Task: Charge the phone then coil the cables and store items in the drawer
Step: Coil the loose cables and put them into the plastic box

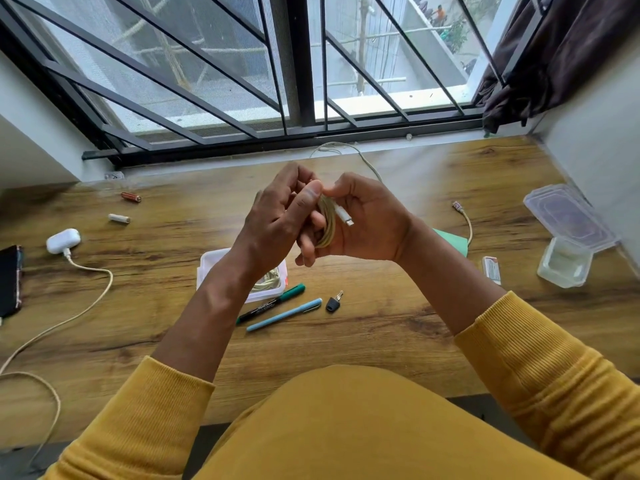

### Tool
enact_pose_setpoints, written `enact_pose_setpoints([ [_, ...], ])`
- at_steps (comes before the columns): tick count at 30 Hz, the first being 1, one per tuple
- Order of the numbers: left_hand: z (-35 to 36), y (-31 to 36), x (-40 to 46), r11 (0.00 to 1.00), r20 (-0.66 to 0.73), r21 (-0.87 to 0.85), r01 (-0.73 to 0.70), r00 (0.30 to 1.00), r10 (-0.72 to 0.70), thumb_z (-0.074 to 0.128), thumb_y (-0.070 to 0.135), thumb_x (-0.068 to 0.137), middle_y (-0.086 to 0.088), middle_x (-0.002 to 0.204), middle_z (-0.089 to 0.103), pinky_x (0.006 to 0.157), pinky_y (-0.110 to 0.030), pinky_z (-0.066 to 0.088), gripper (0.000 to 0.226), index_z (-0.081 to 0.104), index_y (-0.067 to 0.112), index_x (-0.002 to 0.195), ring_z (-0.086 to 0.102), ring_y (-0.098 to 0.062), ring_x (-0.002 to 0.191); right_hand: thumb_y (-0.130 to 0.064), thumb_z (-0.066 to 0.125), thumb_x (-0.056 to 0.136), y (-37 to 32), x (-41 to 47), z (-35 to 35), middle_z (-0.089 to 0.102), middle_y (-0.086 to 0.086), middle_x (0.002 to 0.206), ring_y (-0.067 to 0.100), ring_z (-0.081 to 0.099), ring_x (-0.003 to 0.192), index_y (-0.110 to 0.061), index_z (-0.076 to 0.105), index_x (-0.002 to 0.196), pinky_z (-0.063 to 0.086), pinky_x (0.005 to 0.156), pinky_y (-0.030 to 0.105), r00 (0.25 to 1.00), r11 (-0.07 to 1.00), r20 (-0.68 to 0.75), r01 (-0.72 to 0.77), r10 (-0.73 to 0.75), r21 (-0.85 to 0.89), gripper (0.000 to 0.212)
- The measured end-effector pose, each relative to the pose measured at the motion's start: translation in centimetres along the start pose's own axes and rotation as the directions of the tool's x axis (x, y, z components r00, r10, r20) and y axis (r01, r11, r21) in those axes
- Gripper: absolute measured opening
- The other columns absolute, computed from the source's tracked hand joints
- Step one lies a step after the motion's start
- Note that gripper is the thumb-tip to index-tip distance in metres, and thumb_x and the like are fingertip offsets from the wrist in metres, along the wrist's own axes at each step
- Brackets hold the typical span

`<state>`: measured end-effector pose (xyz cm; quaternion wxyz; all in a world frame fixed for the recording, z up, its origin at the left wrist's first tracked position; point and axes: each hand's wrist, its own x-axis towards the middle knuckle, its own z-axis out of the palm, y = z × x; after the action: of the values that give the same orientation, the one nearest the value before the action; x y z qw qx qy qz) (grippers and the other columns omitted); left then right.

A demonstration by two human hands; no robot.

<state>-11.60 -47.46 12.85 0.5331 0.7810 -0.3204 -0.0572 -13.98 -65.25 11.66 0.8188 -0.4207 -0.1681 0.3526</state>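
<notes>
Wooden surface [363,341] under a barred window, cluttered: white tub [211,265] holding an already coiled cable, pens [277,308] just in front of the tub, earbud case [63,240] on its lead well left of the tub, clear containers [568,237] far right of it. Above and just right of the tub, cable coil [327,223] wound tight, left hand [277,220] curled round it with thumb pinching the top, right hand [367,223] gripping the bundle with the white plug end [343,214] across it. Coiling step nearly done, by the look; next likely calls for tucking the plug end so the loops hold, then dropping the coil in the tub; drawer not in view.
</notes>
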Motion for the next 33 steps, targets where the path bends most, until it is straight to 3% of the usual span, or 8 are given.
enact_pose_setpoints([
  [4, -0.1, -0.7, 0.0, 0.997, -0.042, 0.071, 0.008, 0.999, -0.005, 0.042, 0.033, 0.11, 0.005, 0.075, 0.062, 0.067, -0.042, 0.053, 0.016, 0.051, 0.021, 0.105, 0.062, -0.011, 0.07, -0.037, 0.039, 0.095, -0.4, 0.1, 0.5, 0.073, 0.026, 0.093, 0.038, 0.07, 0.09, -0.002, 0.068, 0.085, 0.052, 0.1, 0.056, 0.995, 0.999, -0.082, -0.05, 0.05, 0.007, 0.046],
  [10, -0.1, -1.3, -0.1, 0.995, -0.046, 0.1, 0.025, 0.999, -0.02, 0.038, 0.034, 0.111, 0.005, 0.085, 0.062, 0.075, -0.035, 0.05, 0.021, 0.052, 0.018, 0.111, 0.06, -0.005, 0.078, -0.032, 0.035, 0.102, -0.5, 0.6, 1.5, 0.071, 0.025, 0.084, 0.031, 0.071, 0.07, 0.001, 0.066, 0.08, 0.064, 0.074, 0.045, 0.94, 0.996, -0.332, -0.087, 0.077, -0.016, 0.05],
  [15, -0.2, -1.8, 0.1, 0.991, -0.08, 0.134, 0.027, 0.997, -0.016, 0.037, 0.039, 0.111, 0.008, 0.09, 0.062, 0.078, -0.042, 0.052, 0.022, 0.05, 0.021, 0.114, 0.061, -0.006, 0.083, -0.028, 0.044, 0.102, -0.2, 1.0, 1.9, 0.067, 0.016, 0.077, 0.02, 0.064, 0.059, -0.003, 0.064, 0.081, 0.061, 0.058, 0.034, 0.875, 0.999, -0.484, -0.008, -0.011, -0.037, 0.039],
  [19, -0.3, -2.6, 0.0, 0.993, -0.118, 0.117, 0.013, 0.993, 0.001, 0.04, 0.041, 0.112, 0.007, 0.093, 0.059, 0.075, -0.057, 0.055, 0.024, 0.047, 0.018, 0.113, 0.062, -0.02, 0.083, -0.021, 0.053, 0.105, -0.3, 1.1, 2.3, 0.059, 0.01, 0.073, 0.015, 0.055, 0.057, -0.002, 0.06, 0.097, 0.055, 0.048, 0.026, 0.802, 0.988, -0.584, 0.049, -0.126, -0.146, 0.022],
  [21, -0.3, -2.7, -0.1, 0.992, -0.151, 0.126, 0.012, 0.988, 0.007, 0.041, 0.041, 0.112, 0.01, 0.09, 0.057, 0.072, -0.054, 0.055, 0.02, 0.046, 0.021, 0.11, 0.06, -0.016, 0.079, -0.02, 0.057, 0.106, -0.2, 1.2, 2.2, 0.058, 0.009, 0.075, 0.016, 0.057, 0.059, -0.004, 0.059, 0.104, 0.054, 0.046, 0.025, 0.777, 0.973, -0.601, 0.064, -0.187, -0.22, 0.016],
  [25, 0.0, -2.7, -0.3, 0.99, -0.25, 0.14, 0.03, 0.968, 0.006, 0.048, 0.035, 0.112, 0.012, 0.085, 0.056, 0.064, -0.022, 0.049, 0.019, 0.048, 0.017, 0.106, 0.06, -0.003, 0.071, -0.019, 0.062, 0.106, 0.1, 1.1, 1.3, 0.07, 0.014, 0.093, 0.023, 0.072, 0.074, -0.004, 0.057, 0.118, 0.057, 0.05, 0.027, 0.754, 0.927, -0.581, 0.094, -0.305, -0.364, 0.02],
  [27, 0.0, -2.7, -0.3, 0.988, -0.301, 0.149, 0.045, 0.954, 0.003, 0.05, 0.031, 0.112, 0.009, 0.084, 0.056, 0.062, -0.016, 0.045, 0.018, 0.05, 0.014, 0.106, 0.059, -0.001, 0.068, -0.013, 0.065, 0.104, 0.2, 1.0, 1.4, 0.071, 0.017, 0.096, 0.024, 0.074, 0.079, 0.003, 0.058, 0.123, 0.058, 0.053, 0.028, 0.761, 0.915, -0.555, 0.124, -0.336, -0.383, 0.025],
  [33, -0.5, -3.3, 0.1, 0.97, -0.365, -0.183, 0.158, 0.905, -0.216, 0.062, 0.037, 0.106, -0.009, 0.08, 0.064, 0.065, -0.039, 0.055, 0.029, 0.06, 0.009, 0.106, 0.063, -0.016, 0.066, 0.002, 0.077, 0.091, 0.9, 1.5, 1.1, 0.075, 0.027, 0.097, 0.025, 0.076, 0.078, 0.004, 0.067, 0.123, 0.057, 0.054, 0.029, 0.666, 0.804, -0.576, 0.062, -0.475, -0.591, 0.033],
])
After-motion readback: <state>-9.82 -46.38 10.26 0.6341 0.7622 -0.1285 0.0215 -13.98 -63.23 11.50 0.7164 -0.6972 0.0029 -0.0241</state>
